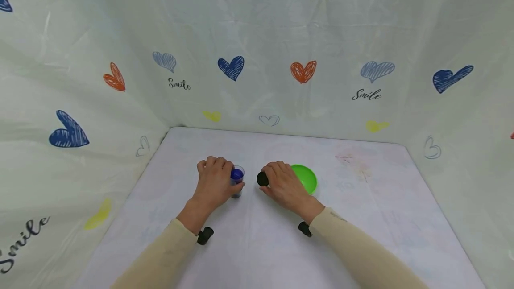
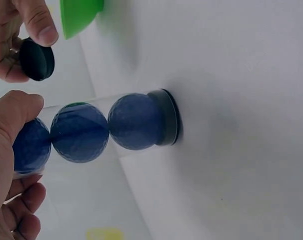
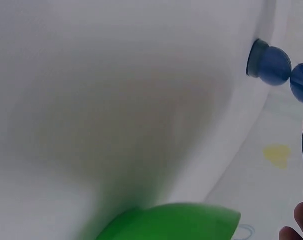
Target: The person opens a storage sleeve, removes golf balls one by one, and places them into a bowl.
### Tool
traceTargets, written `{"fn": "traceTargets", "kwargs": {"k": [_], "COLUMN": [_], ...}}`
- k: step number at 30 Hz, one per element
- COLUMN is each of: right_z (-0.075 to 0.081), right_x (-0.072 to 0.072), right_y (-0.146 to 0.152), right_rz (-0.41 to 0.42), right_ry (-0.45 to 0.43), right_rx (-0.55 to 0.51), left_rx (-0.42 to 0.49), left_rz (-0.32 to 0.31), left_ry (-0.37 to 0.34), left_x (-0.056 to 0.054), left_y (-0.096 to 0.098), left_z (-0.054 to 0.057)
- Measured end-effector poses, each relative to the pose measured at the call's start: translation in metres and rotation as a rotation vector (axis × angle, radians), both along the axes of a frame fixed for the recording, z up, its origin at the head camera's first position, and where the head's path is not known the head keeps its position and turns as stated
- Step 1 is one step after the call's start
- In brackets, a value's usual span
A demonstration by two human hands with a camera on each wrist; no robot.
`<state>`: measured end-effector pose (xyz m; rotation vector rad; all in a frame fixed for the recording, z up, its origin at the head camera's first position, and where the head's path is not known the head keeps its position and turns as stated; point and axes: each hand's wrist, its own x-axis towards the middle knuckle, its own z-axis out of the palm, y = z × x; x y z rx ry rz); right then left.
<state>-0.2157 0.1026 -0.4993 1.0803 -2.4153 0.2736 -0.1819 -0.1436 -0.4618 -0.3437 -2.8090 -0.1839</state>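
Observation:
Upright on the table stands a clear tube (image 2: 104, 100) with a black base, holding three blue balls (image 2: 80, 132) stacked one on another. My left hand (image 1: 214, 179) grips the tube near its top, thumb on one side and fingers on the other. The top blue ball (image 1: 237, 174) shows through the open mouth in the head view. Just to the right, my right hand (image 1: 286, 186) pinches a round black cap (image 1: 263, 179) between thumb and fingers, apart from the tube. Beside that hand sits a green bowl (image 1: 307, 178), partly hidden by it in the head view.
The white table (image 1: 249, 253) reaches back to a hanging sheet (image 1: 265, 26) printed with hearts and "Smile". More of this sheet hangs at the left and right sides. Black wrist-camera parts (image 1: 205, 235) show under both wrists.

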Motion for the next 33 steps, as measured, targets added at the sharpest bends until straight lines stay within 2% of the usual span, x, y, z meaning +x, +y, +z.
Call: {"fn": "traceTargets", "kwargs": {"k": [7, 17, 25, 29, 33], "right_z": [-0.009, -0.021, -0.028, -0.029, -0.025], "right_x": [-0.002, -0.007, -0.008, -0.009, -0.008], "right_y": [-0.015, -0.029, -0.034, -0.037, -0.038], "right_rz": [-0.004, -0.017, 0.003, -0.027, -0.077], "right_ry": [-0.032, -0.059, -0.162, -0.146, -0.110], "right_rx": [0.066, 0.144, 0.202, 0.269, 0.373], "left_rx": [0.026, 0.049, 0.066, 0.065, 0.059], "left_rz": [0.032, 0.036, 0.035, 0.032, 0.033], "left_ry": [-0.035, -0.019, -0.015, -0.009, -0.004], "left_x": [0.000, 0.002, 0.004, 0.004, 0.004], "left_y": [-0.005, -0.010, -0.009, -0.009, -0.010], "left_z": [0.002, 0.001, 0.002, 0.001, -0.001]}}
